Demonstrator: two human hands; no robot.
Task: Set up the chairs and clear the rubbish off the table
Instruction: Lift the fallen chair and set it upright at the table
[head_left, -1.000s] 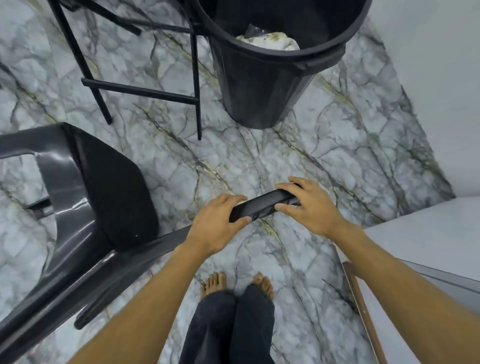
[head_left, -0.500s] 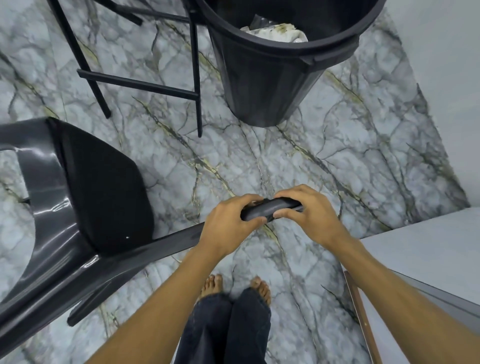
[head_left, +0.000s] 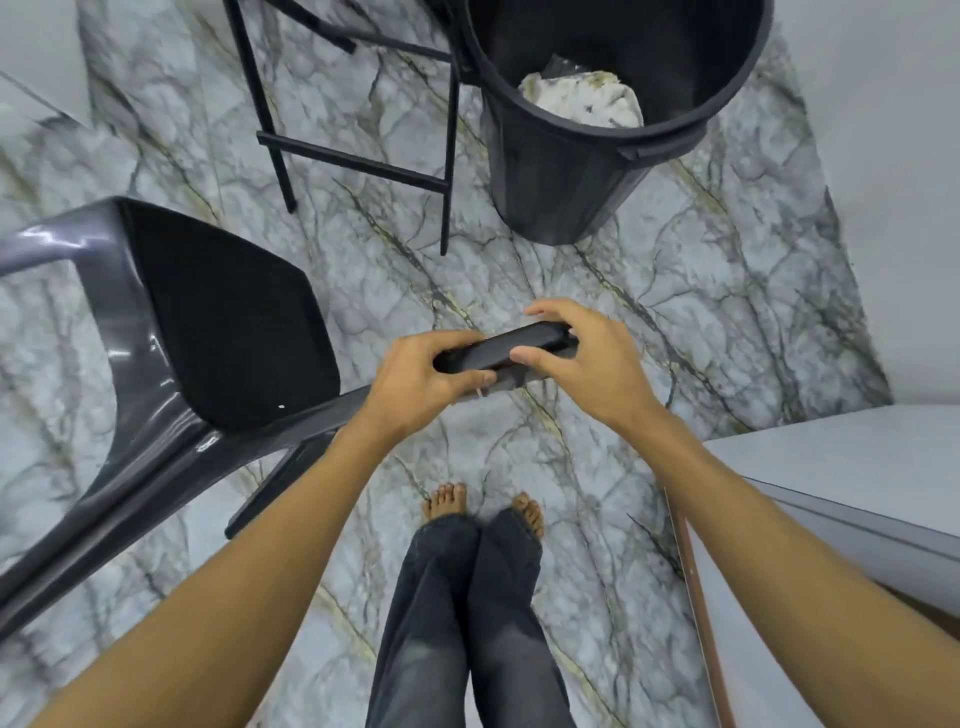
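A dark grey plastic chair (head_left: 171, 364) with a black seat pad leans tilted over the marble floor at the left. Its top rail reaches out to the middle of the view. My left hand (head_left: 421, 379) grips that rail from the left. Wrapped around the rail's end just to the right is my right hand (head_left: 587, 358). A black bin (head_left: 566, 176) stands upright at the top, with crumpled white rubbish (head_left: 582, 101) inside it.
Black metal legs and crossbars of another piece of furniture (head_left: 353, 161) stand next to the bin on its left. A grey surface with a wooden edge (head_left: 852, 483) lies at the right. My bare feet (head_left: 483, 506) stand below the hands. Pale walls close off the right side.
Both hands have drawn closer together on the chair's rail, and the chair has swung upward and nearer. The view has tipped so that more of the bin's inside shows.
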